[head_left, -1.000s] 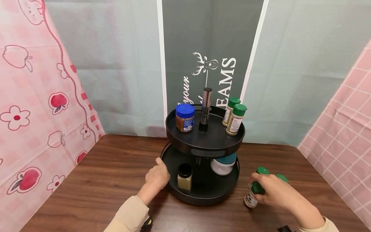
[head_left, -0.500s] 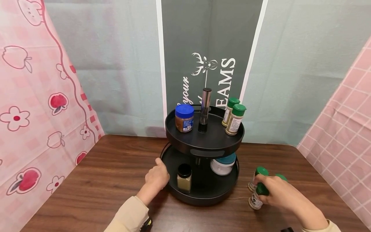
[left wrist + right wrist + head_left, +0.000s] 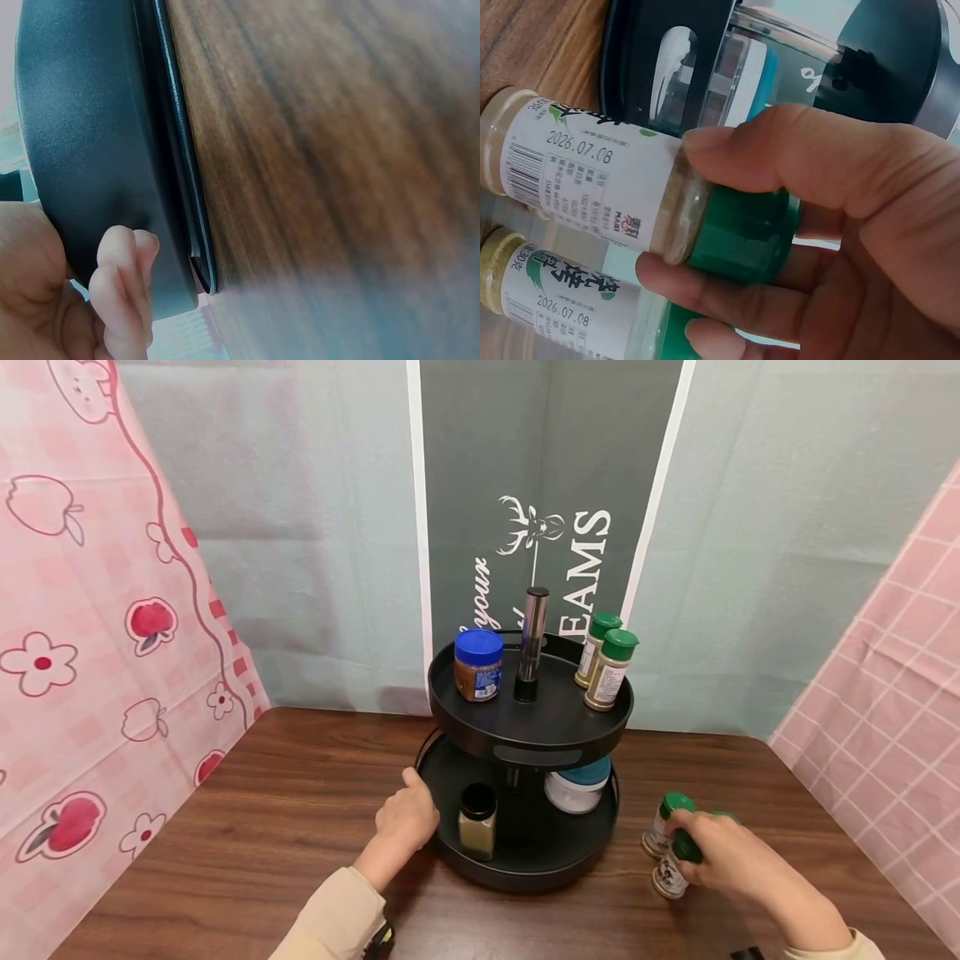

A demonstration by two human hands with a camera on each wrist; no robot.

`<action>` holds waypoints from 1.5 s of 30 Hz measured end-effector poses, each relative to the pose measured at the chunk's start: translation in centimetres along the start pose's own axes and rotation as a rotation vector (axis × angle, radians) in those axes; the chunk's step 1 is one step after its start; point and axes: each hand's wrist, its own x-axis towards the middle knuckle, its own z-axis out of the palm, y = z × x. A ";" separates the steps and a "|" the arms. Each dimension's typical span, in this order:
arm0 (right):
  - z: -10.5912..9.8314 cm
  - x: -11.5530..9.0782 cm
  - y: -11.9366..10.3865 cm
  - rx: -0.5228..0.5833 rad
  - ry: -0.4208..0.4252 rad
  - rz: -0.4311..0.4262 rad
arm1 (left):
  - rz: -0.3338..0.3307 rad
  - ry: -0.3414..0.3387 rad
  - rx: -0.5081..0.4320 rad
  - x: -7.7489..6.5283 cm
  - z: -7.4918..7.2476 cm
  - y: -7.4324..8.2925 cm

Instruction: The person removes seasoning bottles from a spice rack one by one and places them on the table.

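A two-tier black turntable rack [image 3: 517,881] stands mid-table. My left hand [image 3: 407,814] grips the left rim of its lower tray; in the left wrist view the thumb and curled fingers [image 3: 124,292] lie around the tray wall [image 3: 90,135]. On the right, my right hand [image 3: 723,856] holds a spice bottle [image 3: 670,875] with a green cap, its thumb and fingers around the neck and cap in the right wrist view. That bottle is upright at the table. A second green-capped spice bottle [image 3: 660,831] stands close behind it. Another green cap [image 3: 726,817] shows partly behind the hand.
The upper tray [image 3: 525,718] bears a blue-lidded jar [image 3: 478,667] and two green-capped spice bottles [image 3: 607,672]. In the lower tray are a black-capped jar [image 3: 477,827] and a clear tub [image 3: 576,792] with a teal lid. Fabric curtains [image 3: 300,527] surround the table.
My right hand has shifted a little to the right with the spice bottle, uncovering more of the bottle behind it. The left hand and the rack stay in place.
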 end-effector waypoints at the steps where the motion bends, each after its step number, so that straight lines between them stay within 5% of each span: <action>1: 0.0 0.0 0.0 -0.004 0.002 -0.003 | 0.000 0.001 0.001 0.0 0.0 0.0; 45: -2.3 0.0 -2.7 -0.052 0.010 0.023 | 0.002 -0.021 -0.013 -0.2 -0.1 0.1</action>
